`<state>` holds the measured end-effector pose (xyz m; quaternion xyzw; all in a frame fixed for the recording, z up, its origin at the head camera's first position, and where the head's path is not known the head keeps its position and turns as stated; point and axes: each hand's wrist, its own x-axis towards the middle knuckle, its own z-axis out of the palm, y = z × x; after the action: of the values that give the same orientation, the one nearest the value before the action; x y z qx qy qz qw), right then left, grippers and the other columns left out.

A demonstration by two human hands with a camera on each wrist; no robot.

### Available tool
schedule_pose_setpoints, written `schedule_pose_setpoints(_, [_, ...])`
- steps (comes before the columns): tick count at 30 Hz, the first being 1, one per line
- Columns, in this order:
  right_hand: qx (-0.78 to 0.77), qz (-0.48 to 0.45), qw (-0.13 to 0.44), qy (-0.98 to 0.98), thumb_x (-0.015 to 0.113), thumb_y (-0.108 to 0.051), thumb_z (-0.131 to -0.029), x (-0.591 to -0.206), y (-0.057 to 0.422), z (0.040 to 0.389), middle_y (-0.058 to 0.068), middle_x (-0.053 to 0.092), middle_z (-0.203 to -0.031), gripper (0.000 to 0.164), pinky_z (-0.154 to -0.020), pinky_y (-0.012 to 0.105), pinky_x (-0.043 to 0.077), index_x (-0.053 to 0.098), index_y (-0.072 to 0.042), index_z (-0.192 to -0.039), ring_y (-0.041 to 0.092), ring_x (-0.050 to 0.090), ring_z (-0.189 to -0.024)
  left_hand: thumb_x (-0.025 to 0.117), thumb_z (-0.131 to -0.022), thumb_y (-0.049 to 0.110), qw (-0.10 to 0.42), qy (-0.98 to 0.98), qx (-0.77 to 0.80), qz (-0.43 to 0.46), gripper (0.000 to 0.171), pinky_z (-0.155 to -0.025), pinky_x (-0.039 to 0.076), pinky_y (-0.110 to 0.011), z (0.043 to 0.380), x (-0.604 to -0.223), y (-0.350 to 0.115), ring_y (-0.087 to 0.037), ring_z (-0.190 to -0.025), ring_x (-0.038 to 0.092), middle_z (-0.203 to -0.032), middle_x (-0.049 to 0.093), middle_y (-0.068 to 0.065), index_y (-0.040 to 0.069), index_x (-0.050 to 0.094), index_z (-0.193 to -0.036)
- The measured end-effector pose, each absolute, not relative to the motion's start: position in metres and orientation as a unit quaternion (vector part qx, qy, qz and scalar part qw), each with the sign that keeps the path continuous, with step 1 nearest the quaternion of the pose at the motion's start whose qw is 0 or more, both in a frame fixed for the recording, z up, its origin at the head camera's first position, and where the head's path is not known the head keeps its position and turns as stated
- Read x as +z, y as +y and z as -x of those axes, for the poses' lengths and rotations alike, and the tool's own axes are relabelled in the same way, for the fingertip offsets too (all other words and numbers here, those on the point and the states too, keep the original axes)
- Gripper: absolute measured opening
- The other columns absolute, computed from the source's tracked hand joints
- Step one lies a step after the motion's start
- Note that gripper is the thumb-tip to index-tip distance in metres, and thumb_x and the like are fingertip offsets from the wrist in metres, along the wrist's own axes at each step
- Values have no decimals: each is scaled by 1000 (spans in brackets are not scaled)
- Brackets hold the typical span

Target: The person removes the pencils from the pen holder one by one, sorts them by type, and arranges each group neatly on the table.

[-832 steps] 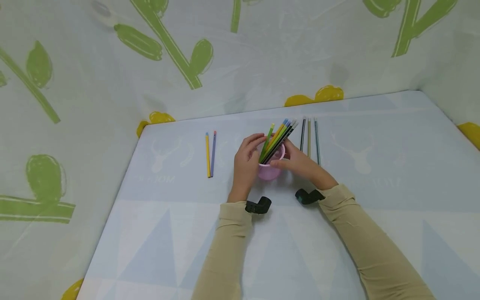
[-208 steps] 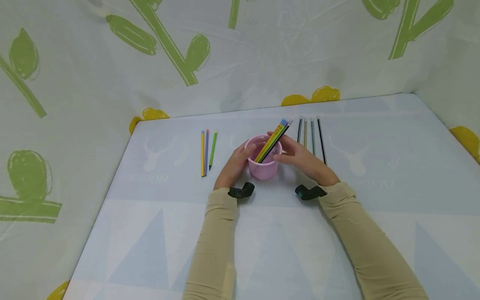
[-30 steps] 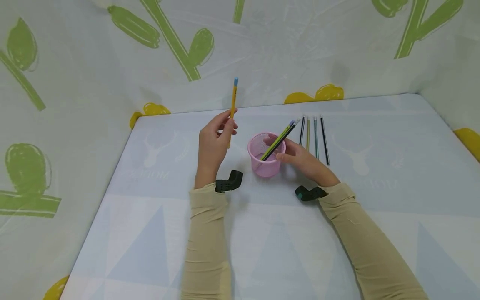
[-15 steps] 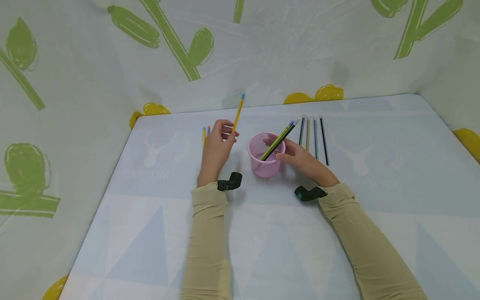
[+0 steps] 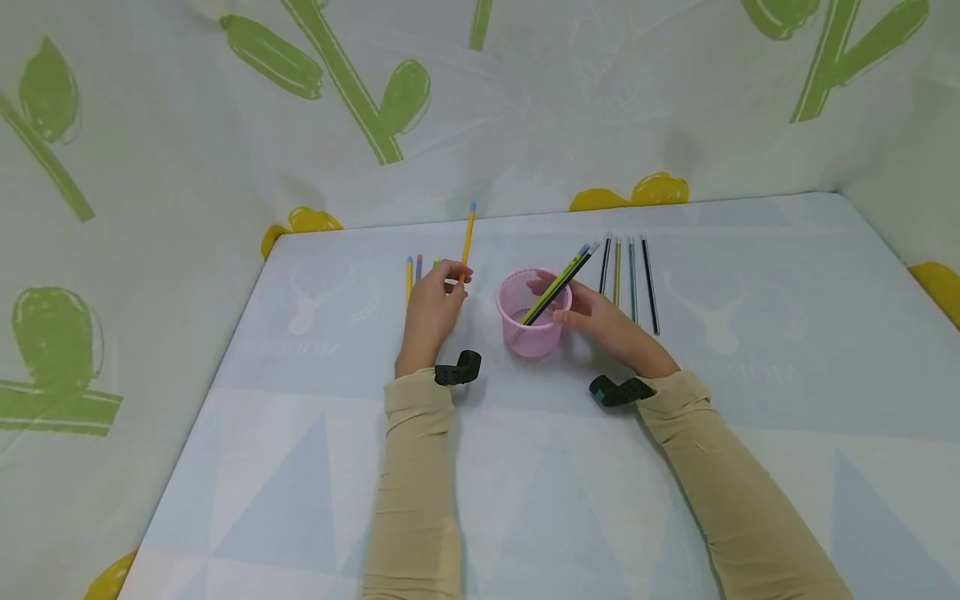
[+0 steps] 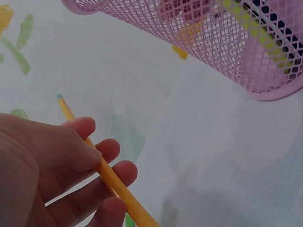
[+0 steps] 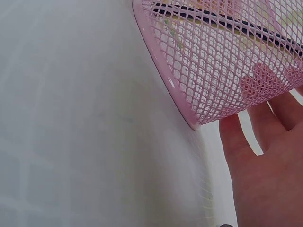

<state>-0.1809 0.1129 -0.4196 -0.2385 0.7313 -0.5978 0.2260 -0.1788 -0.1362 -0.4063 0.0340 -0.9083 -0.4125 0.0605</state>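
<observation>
My left hand [image 5: 433, 310] pinches a yellow pencil [image 5: 468, 237] with a blue end, held upright and slightly tilted, left of the cup. In the left wrist view the thumb presses that pencil [image 6: 116, 182] against the fingers. My right hand [image 5: 611, 327] holds the right side of a pink mesh pencil cup [image 5: 531, 340], fingers behind it and thumb at the front. Through the mesh in the right wrist view, fingers of the right hand [image 7: 270, 165] show against the wall. A lime-green pencil [image 5: 550, 292] and a black pencil [image 5: 564, 290] lean to the right inside the cup.
Left of the left hand, partly hidden by it, lie a yellow pencil [image 5: 409, 279], a purple pencil [image 5: 418, 265] and a green pencil [image 5: 437, 261]. Several dark and muted pencils, among them a black pencil [image 5: 650, 287], lie in a row right of the cup. A patterned cloth [image 5: 570, 500] covers the table.
Over the last second my left hand has come down with the yellow pencil. The right hand stays on the cup. Since the oldest frame, fewer pencils stand in the cup and more lie beside it.
</observation>
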Motion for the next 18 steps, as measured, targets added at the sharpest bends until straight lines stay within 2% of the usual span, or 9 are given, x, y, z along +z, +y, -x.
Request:
schedule_pose_setpoints(6, [-601, 247, 220, 728, 50, -24, -90, -432, 115, 187, -10, 37, -137, 50, -103, 48, 20, 32, -26, -137, 9, 25, -128, 47, -84, 5, 51, -921, -383, -39, 29, -73, 43, -29, 178, -412, -142, -15, -83, 54, -98, 61, 2, 16, 61, -107])
schedule_pose_setpoints(12, [-587, 237, 213, 744, 52, -31, -88, -434, 116, 189, -12, 34, -138, 55, -102, 46, 23, 29, -28, -138, 15, 27, -127, 48, -85, 7, 31, -937, -344, -52, 28, -75, 42, -30, 177, -414, -145, -16, -88, 54, -103, 61, 0, 15, 66, -105])
schedule_pose_setpoints(18, [-590, 235, 222, 740, 49, -22, -90, -419, 114, 181, -5, 33, -140, 54, -102, 48, 22, 27, -21, -140, 19, 25, -129, 52, -87, 17, 4, -945, -317, -84, 24, -84, 41, -34, 177, -415, -145, -19, -102, 52, -113, 59, -3, 15, 67, -105])
